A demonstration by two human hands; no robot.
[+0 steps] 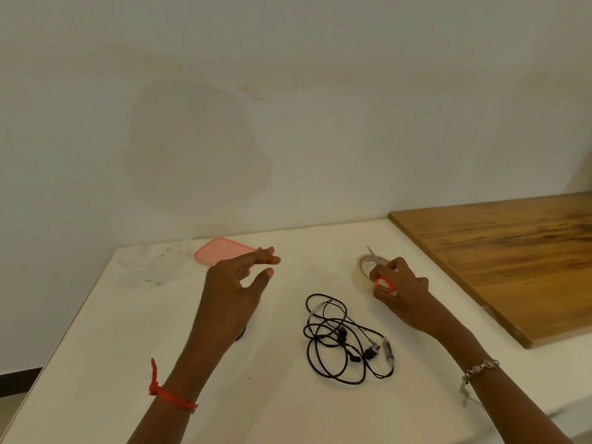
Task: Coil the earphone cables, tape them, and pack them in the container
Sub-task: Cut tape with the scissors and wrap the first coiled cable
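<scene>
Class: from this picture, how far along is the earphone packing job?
Done: the container is open, its pink lid beside it. In hand: the right hand grips red-handled scissors by the tape roll; the left hand hovers open. Left: the black earphones lie loose, untaped, unpacked.

Count, one view.
- Hands: 2, the left hand (237, 293) at centre-left and the right hand (403, 290) at centre-right.
- Black earphone cable tangle (342, 333): 1, lower centre; number of sets within cannot be told.
- Tape roll (360, 270): 1.
- Scissors (381, 283), red-handled: 1 pair.
- Pink lid (221, 249): 1.
- Clear container (150, 264): 1, left.
- Wooden board (512, 261): 1, right.
- Wrist items: 2, one red thread (173, 397) and one metal bracelet (480, 368).
- White surface (288, 395): 1.
</scene>
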